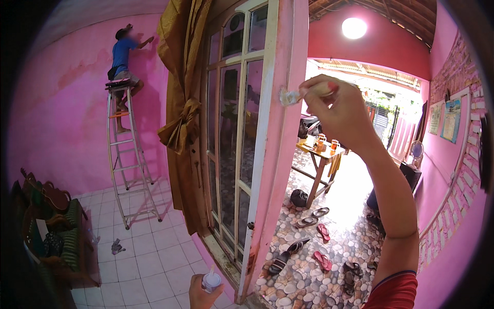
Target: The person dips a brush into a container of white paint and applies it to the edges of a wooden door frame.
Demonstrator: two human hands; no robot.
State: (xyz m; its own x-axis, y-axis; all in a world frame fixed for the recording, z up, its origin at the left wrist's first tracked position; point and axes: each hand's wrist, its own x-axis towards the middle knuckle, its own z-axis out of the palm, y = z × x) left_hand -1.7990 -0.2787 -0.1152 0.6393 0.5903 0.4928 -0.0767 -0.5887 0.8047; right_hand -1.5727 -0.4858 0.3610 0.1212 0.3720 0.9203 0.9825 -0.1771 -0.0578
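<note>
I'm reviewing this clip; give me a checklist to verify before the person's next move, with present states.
1. Brush gripped in the right hand: ok.
2. Small container held in the left hand: ok.
3. Bristles touching the pink post: cannot tell.
4. Amount left inside the container: cannot tell.
5. Tiled floor free of loose items: not ok, a crumpled cloth lies there.
6. Co-worker on the ladder apart from both hands: ok.

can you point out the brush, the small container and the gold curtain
Brush [290, 97]: head view, on its whitish end.
Small container [211, 280]: head view, on its round top.
Gold curtain [184, 122]: head view, on its tied middle.
</note>
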